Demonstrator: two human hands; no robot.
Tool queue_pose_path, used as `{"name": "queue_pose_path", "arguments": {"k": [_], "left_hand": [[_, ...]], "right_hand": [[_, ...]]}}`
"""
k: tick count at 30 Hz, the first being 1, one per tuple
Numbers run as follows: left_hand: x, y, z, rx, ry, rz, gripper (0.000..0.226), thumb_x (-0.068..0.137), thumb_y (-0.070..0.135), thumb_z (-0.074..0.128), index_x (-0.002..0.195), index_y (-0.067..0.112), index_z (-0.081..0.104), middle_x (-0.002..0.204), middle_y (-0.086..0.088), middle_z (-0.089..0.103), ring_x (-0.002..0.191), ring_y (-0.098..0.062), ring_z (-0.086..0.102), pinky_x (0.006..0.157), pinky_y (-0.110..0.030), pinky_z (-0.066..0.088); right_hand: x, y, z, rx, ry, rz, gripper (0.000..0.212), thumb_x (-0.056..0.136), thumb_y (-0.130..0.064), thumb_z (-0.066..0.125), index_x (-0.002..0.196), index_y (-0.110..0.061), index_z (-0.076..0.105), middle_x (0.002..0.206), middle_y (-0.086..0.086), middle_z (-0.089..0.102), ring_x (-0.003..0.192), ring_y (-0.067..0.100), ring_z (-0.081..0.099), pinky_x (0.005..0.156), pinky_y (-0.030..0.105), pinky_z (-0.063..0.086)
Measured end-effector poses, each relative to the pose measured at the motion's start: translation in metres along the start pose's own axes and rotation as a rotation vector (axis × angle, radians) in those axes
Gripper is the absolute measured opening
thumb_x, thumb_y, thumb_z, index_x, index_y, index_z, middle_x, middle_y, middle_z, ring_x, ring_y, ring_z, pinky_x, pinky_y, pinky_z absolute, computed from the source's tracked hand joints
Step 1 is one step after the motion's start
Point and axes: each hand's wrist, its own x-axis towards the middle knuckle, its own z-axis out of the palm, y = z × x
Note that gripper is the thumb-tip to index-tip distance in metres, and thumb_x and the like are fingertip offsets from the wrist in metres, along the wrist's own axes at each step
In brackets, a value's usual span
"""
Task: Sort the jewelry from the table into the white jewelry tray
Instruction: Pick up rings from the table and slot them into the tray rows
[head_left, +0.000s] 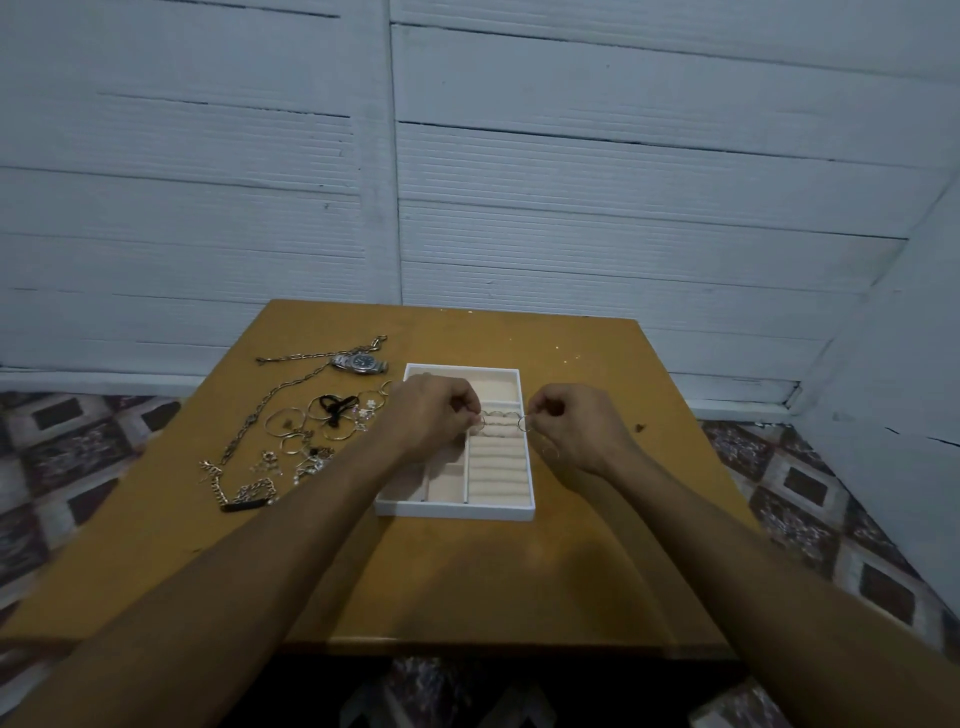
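The left hand (431, 418) and right hand (574, 426) pinch the ends of a faint ring-link chain (501, 419) above the half-hidden white jewelry tray (454, 511) on the ochre surface (467, 582); plank wall (623, 208) behind.

White jewelry tray (454, 512), lined in beige with ring rolls along its right side, sits open on the tabletop (597, 571); a ring-link bracelet (501, 418) is stretched straight just above the rolls, while a wristwatch (359, 362), long chain (262, 402) and tangled hoops (311, 431) lie left of the tray
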Motion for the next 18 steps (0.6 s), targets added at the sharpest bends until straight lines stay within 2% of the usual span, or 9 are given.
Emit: {"name": "queue_pose_path", "arguments": {"k": [3,6,10,18], "left_hand": [[-0.006,-0.004,0.0,0.013,0.013,0.006,0.007,0.08,0.036,0.071,0.081,0.03,0.07,0.081,0.012,0.07,0.086,-0.01,0.062,0.093,-0.043,0.041],[-0.009,-0.004,0.001,0.038,0.035,0.018,0.006,0.081,0.036,0.069,0.081,0.031,0.07,0.081,0.013,0.071,0.087,-0.009,0.062,0.095,-0.045,0.039],[-0.01,-0.004,0.002,0.058,0.039,0.028,0.006,0.081,0.038,0.069,0.082,0.032,0.07,0.081,0.014,0.071,0.088,-0.009,0.062,0.096,-0.046,0.038],[-0.012,-0.003,0.004,0.03,0.007,0.02,0.005,0.083,0.035,0.068,0.083,0.031,0.069,0.082,0.013,0.071,0.09,-0.011,0.062,0.098,-0.046,0.037]], "right_hand": [[0.001,-0.003,0.01,-0.022,-0.021,-0.034,0.012,0.086,-0.014,0.062,0.079,-0.02,0.07,0.069,-0.01,0.062,0.059,0.006,0.053,0.053,0.019,0.037],[0.002,-0.004,0.015,-0.084,-0.007,-0.067,0.011,0.086,-0.014,0.062,0.081,-0.019,0.07,0.075,-0.006,0.066,0.067,0.009,0.056,0.054,0.017,0.038],[0.001,-0.005,0.016,-0.178,0.015,-0.127,0.012,0.087,-0.014,0.06,0.087,-0.015,0.072,0.083,-0.001,0.07,0.075,0.013,0.058,0.063,0.027,0.045],[-0.002,-0.003,0.021,-0.322,0.023,-0.233,0.018,0.091,-0.02,0.057,0.101,-0.017,0.072,0.095,0.002,0.069,0.087,0.02,0.058,0.07,0.033,0.047]]}}
